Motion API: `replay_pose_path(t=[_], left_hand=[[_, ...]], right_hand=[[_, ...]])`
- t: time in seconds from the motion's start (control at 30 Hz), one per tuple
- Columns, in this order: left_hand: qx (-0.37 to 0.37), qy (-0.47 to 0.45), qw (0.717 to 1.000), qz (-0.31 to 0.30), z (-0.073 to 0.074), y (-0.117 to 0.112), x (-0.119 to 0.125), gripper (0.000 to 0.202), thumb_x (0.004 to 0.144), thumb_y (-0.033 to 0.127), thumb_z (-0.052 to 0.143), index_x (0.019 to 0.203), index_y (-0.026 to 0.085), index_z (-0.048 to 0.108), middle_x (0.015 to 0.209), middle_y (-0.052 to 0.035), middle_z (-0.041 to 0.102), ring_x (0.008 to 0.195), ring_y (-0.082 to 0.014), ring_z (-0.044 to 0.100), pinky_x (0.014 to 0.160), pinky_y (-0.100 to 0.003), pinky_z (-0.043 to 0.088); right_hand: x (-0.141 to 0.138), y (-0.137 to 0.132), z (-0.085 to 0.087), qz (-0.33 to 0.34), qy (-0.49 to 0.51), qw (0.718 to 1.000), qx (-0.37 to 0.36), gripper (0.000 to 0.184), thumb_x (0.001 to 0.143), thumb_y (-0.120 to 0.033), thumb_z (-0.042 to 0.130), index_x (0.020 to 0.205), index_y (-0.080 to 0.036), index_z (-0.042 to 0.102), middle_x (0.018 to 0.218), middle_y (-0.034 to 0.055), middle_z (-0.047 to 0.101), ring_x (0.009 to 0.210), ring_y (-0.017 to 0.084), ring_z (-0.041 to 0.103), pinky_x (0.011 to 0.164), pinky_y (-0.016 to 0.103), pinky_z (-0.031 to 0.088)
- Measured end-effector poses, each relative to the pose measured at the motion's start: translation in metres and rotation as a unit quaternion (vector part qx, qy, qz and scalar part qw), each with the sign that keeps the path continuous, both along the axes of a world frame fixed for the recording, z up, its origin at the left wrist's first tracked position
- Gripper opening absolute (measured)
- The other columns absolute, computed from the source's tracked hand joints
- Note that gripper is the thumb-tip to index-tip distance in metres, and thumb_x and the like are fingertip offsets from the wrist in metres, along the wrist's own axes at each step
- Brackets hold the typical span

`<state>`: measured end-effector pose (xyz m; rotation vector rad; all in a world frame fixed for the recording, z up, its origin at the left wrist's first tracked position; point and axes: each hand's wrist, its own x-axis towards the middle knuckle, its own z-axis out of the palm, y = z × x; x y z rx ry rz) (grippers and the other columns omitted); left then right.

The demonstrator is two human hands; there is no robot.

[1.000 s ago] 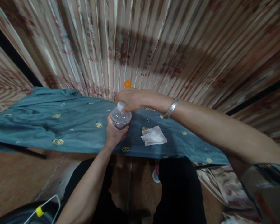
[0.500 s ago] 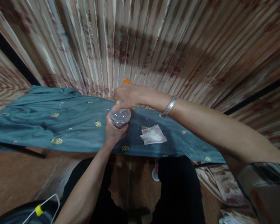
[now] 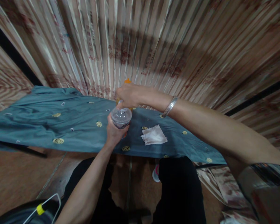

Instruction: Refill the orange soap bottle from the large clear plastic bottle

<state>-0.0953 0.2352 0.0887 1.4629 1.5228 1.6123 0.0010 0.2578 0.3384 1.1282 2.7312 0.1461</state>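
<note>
My left hand (image 3: 114,132) is wrapped round a clear plastic cup or bottle (image 3: 121,117), its rounded clear top facing up. A bit of orange shows at its lower side. Just above and beyond it, my right hand (image 3: 128,95) is closed around an orange-yellow object (image 3: 127,81). Only the orange end past the knuckles and some yellow below the fingers show; its kind is hidden. The right fingers come close to the top of the clear container, and whether they touch it I cannot tell. A folded white cloth (image 3: 154,135) lies to the right of the container.
A blue-green cloth with yellow pineapple prints (image 3: 81,124) covers the narrow table. Behind it hangs a striped, pleated curtain (image 3: 140,46). Dark bars stand at both sides. A black bin-like object with a white wire handle (image 3: 58,202) is on the floor at lower left.
The view has shifted slightly. Both hands keep nearly the same pose, the right one perhaps a touch farther from the container's top.
</note>
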Motion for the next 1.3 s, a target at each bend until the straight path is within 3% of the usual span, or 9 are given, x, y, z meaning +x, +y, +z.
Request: replay_pose_path(t=[0.2, 0.37, 0.43, 0.53, 0.67, 0.77, 0.87, 1.1, 1.3], left_hand=[[-0.008, 0.003, 1.000, 0.000, 0.003, -0.001, -0.001, 0.096, 0.057, 0.023, 0.093, 0.141, 0.022, 0.045, 0.123, -0.0091, 0.073, 0.114, -0.0314, 0.074, 0.097, -0.045, 0.062], [-0.017, 0.009, 1.000, -0.003, 0.004, -0.001, -0.003, 0.097, 0.060, 0.023, 0.094, 0.143, 0.020, 0.044, 0.127, -0.0100, 0.072, 0.120, -0.0331, 0.073, 0.102, -0.047, 0.060], [-0.020, 0.011, 1.000, -0.003, 0.004, -0.001, -0.004, 0.099, 0.060, 0.025, 0.094, 0.145, 0.020, 0.043, 0.131, -0.0118, 0.071, 0.124, -0.0340, 0.071, 0.105, -0.048, 0.059], [-0.024, 0.013, 1.000, -0.001, 0.004, -0.002, -0.005, 0.105, 0.056, 0.029, 0.095, 0.146, 0.021, 0.042, 0.139, -0.0156, 0.068, 0.131, -0.0367, 0.068, 0.109, -0.050, 0.056], [-0.029, 0.013, 0.999, 0.002, 0.002, -0.001, -0.006, 0.108, 0.056, 0.032, 0.095, 0.148, 0.022, 0.041, 0.144, -0.0180, 0.066, 0.133, -0.0362, 0.067, 0.113, -0.050, 0.054], [-0.037, 0.014, 0.999, 0.009, -0.001, -0.001, -0.005, 0.112, 0.055, 0.032, 0.095, 0.150, 0.021, 0.038, 0.145, -0.0204, 0.064, 0.134, -0.0377, 0.066, 0.113, -0.052, 0.054], [-0.041, 0.016, 0.999, 0.020, -0.003, 0.000, -0.006, 0.116, 0.053, 0.033, 0.097, 0.151, 0.021, 0.036, 0.150, -0.0213, 0.061, 0.138, -0.0384, 0.063, 0.115, -0.054, 0.052], [-0.068, 0.027, 0.997, 0.030, -0.005, -0.002, -0.008, 0.118, 0.053, 0.034, 0.097, 0.153, 0.018, 0.036, 0.148, -0.0214, 0.063, 0.136, -0.0382, 0.065, 0.115, -0.054, 0.053], [-0.060, 0.026, 0.997, 0.038, -0.008, -0.003, -0.007, 0.119, 0.052, 0.033, 0.097, 0.153, 0.022, 0.036, 0.147, -0.0197, 0.064, 0.135, -0.0378, 0.066, 0.113, -0.052, 0.054]], right_hand=[[0.005, -0.003, 0.007, -0.018, 0.011, 1.000, -0.022, 0.032, 0.089, -0.018, 0.079, 0.120, -0.012, 0.077, 0.115, 0.0092, 0.077, 0.122, 0.030, 0.069, 0.101, 0.037, 0.052], [0.050, -0.014, -0.006, -0.039, 0.073, 0.997, -0.004, 0.028, 0.091, -0.028, 0.081, 0.115, -0.015, 0.076, 0.111, 0.0077, 0.077, 0.114, 0.027, 0.070, 0.097, 0.034, 0.049], [0.082, -0.024, -0.026, -0.081, 0.078, 0.993, -0.017, 0.025, 0.092, -0.030, 0.080, 0.112, -0.017, 0.076, 0.105, 0.0066, 0.079, 0.106, 0.025, 0.072, 0.089, 0.031, 0.049], [0.139, -0.045, -0.072, -0.193, 0.062, 0.977, -0.068, 0.025, 0.095, -0.031, 0.077, 0.116, -0.018, 0.076, 0.105, 0.0074, 0.081, 0.099, 0.023, 0.075, 0.081, 0.027, 0.047], [0.208, -0.077, -0.139, -0.387, 0.018, 0.915, -0.115, 0.024, 0.098, -0.028, 0.072, 0.121, -0.018, 0.077, 0.112, 0.0119, 0.083, 0.108, 0.024, 0.076, 0.082, 0.026, 0.047], [0.239, -0.095, -0.176, -0.441, 0.000, 0.891, -0.107, 0.029, 0.098, -0.020, 0.070, 0.125, -0.012, 0.075, 0.117, 0.0200, 0.082, 0.115, 0.029, 0.076, 0.085, 0.028, 0.049], [0.254, -0.104, -0.198, -0.473, 0.000, 0.875, -0.101, 0.030, 0.100, -0.022, 0.067, 0.128, -0.011, 0.074, 0.121, 0.0230, 0.080, 0.119, 0.031, 0.076, 0.086, 0.030, 0.050], [0.265, -0.108, -0.215, -0.496, 0.031, 0.864, -0.082, 0.029, 0.104, -0.031, 0.065, 0.126, -0.016, 0.074, 0.128, 0.0213, 0.079, 0.123, 0.030, 0.074, 0.092, 0.029, 0.051], [0.253, -0.106, -0.204, -0.484, 0.046, 0.872, -0.048, 0.041, 0.103, -0.030, 0.065, 0.138, -0.009, 0.067, 0.133, 0.0271, 0.075, 0.130, 0.034, 0.071, 0.102, 0.035, 0.053]])
